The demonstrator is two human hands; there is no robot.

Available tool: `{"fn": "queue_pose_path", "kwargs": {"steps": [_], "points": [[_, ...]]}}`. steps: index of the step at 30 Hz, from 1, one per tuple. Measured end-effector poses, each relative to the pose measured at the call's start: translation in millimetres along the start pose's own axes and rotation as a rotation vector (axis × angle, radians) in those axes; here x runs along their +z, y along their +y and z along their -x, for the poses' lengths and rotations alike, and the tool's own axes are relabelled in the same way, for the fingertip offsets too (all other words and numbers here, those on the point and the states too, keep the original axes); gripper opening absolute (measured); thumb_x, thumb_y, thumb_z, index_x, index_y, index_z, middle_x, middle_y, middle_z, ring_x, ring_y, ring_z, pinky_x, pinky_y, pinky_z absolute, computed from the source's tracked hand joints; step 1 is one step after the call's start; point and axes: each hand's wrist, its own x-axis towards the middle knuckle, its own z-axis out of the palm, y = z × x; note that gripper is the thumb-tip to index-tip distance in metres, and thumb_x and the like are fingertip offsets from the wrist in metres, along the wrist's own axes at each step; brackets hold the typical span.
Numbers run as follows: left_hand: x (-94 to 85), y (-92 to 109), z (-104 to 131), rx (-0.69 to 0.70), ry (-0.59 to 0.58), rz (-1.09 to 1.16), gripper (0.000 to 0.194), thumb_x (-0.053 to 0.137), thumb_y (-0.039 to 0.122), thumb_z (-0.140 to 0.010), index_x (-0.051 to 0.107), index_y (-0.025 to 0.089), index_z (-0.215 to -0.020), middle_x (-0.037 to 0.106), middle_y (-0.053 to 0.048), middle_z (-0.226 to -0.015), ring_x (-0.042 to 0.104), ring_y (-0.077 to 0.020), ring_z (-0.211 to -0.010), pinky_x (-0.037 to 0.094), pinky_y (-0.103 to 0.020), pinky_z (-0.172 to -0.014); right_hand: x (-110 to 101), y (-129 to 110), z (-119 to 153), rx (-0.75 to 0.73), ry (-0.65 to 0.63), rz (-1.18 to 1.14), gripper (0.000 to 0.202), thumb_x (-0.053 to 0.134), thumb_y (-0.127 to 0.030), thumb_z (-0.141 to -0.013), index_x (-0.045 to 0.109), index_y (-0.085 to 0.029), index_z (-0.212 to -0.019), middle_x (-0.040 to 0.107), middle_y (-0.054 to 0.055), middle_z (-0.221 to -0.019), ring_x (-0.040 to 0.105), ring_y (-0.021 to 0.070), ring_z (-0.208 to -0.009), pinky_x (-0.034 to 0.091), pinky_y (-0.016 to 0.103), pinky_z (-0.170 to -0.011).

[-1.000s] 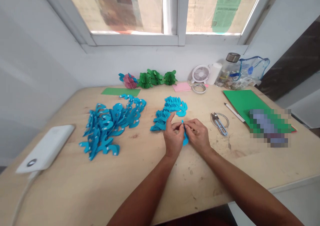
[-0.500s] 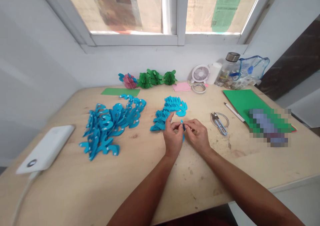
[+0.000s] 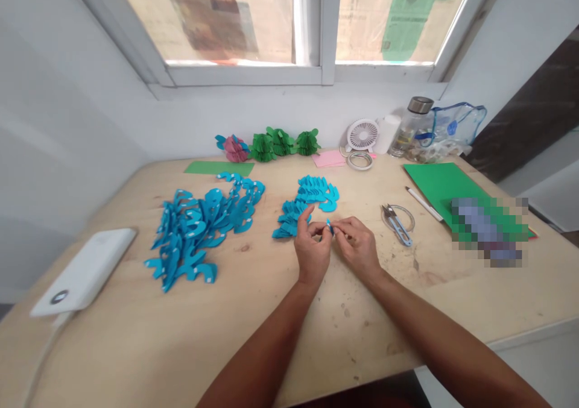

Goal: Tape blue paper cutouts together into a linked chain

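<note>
Between my two hands is a small blue paper piece, mostly covered by fingertips. My left hand pinches it between thumb and fingers, with the index finger raised. From the other side my right hand closes on the same piece with its fingertips. Just beyond my left hand lie folded blue paper pieces in a fanned cluster, and curved blue cutouts sit behind them. To the left spreads a larger heap of blue paper cutouts dotted with small white squares.
Blue-handled thread snips rest on a ring-shaped coil, right of my right hand. Further right are a white pen and green sheets. A white power bank lies at left. Green paper figures, a fan and a bottle line the back.
Both hands stay at nearly the same spot, fingers shifting slightly on the blue paper piece. A blue bit seen below the hands earlier no longer shows. The view has tilted a little.
</note>
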Motion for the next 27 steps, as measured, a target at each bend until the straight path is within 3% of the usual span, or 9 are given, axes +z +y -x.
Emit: {"fn": "queue_pose_path", "kwargs": {"steps": [16,23,27], "points": [[1.5,2.0,0.2,0.078,-0.011,-0.029,0.047,0.055,0.011,-0.072,0.045,0.016,-0.117,0.059,0.003,-0.065,0.058,-0.0097,-0.063,0.048,-0.022,-0.067,-0.2,2.3,-1.1,-0.057,0.029,0.091,0.022,0.050,-0.020,-0.082,0.071,-0.024,-0.089,0.070,0.004,-0.086,0.062,0.0182,-0.082,0.048,0.031,-0.076],[1.8,1.0,1.2,0.074,-0.030,-0.027,0.047,0.055,0.012,-0.073,0.043,0.016,-0.118,0.059,0.002,-0.067,0.058,-0.0103,-0.065,0.048,-0.023,-0.069,-0.1,2.7,-1.6,0.023,0.021,0.068,0.022,0.048,-0.022,-0.082,0.070,-0.022,-0.085,0.070,0.004,-0.084,0.062,0.0183,-0.080,0.047,0.029,-0.071],[1.5,0.8,1.9,0.072,-0.035,-0.027,0.046,0.055,0.013,-0.074,0.043,0.016,-0.118,0.060,0.001,-0.069,0.059,-0.0108,-0.067,0.047,-0.025,-0.072,-0.7,6.4,-3.2,0.119,0.038,0.054,0.024,0.049,-0.025,-0.081,0.068,-0.020,-0.094,0.070,0.006,-0.090,0.062,0.0181,-0.076,0.047,0.029,-0.067]]}}
